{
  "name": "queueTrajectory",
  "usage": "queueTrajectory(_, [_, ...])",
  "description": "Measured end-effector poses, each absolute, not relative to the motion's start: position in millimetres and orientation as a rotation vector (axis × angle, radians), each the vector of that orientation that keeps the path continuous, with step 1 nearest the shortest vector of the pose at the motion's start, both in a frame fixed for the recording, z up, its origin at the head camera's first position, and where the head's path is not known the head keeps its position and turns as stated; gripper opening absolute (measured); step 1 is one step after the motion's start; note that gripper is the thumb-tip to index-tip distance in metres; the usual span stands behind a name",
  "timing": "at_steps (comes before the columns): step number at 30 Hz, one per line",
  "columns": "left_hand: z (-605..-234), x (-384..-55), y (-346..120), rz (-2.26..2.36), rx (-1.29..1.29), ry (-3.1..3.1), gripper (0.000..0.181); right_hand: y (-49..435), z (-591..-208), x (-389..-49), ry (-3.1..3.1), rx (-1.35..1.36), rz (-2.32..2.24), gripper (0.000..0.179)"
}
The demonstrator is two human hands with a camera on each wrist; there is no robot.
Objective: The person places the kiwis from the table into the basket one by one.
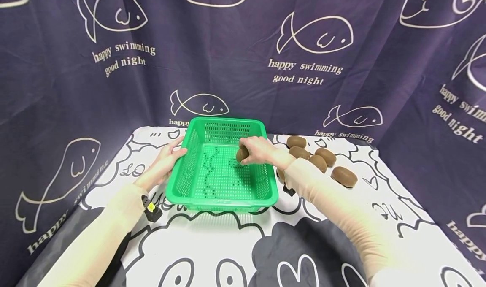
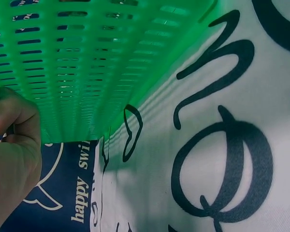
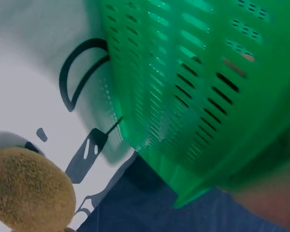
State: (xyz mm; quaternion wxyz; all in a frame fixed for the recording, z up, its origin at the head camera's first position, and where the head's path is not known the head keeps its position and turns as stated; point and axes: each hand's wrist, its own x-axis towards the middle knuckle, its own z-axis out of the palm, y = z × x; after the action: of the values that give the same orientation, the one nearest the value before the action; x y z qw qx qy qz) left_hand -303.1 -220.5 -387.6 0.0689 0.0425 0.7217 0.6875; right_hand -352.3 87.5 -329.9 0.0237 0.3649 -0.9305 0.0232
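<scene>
A green plastic basket (image 1: pixel 220 202) with slotted walls stands on the table. My left hand (image 1: pixel 163 162) grips its left rim, thumb over the edge and fingers against the outside wall. In the left wrist view, bent fingers (image 2: pixel 14 113) show beside the slotted wall. Over the right part of the basket's inside, my right hand (image 1: pixel 260 150) holds a brown kiwi (image 1: pixel 241 153) between thumb and fingers. That kiwi is hidden in the right wrist view, where the blurred hand (image 3: pixel 268 200) shows past the basket wall.
Several brown kiwis (image 1: pixel 344 177) lie on the table right of the basket, some close to the right forearm. One kiwi (image 3: pixel 31 188) looms large in the right wrist view. A dark curtain (image 1: pixel 243 76) with fish drawings stands behind the patterned white tablecloth (image 1: pixel 212 245).
</scene>
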Motion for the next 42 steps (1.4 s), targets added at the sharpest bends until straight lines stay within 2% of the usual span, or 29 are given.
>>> queueTrajectory(14, [-369.7, -288.2, -212.9, 2.053, 0.138, 2.141, 0.062, 84.4, -346.1, -348.0, -2.946, 1.137, -0.109, 0.035])
queueTrajectory(23, [-387.9, -301.1, -218.8, 2.068, 0.116, 2.159, 0.063, 84.1, -349.5, -347.9, -2.985, 1.083, -0.138, 0.037])
queueTrajectory(32, [-389.1, -302.4, -219.9, 2.088, 0.115, 2.152, 0.063, 85.4, -328.2, -343.0, -2.999, 1.103, -0.04, 0.054])
queueTrajectory(42, [-389.1, -304.6, -220.0, 2.11, 0.099, 2.107, 0.063, 125.7, -299.9, -335.1, -2.744, 1.02, 0.434, 0.028])
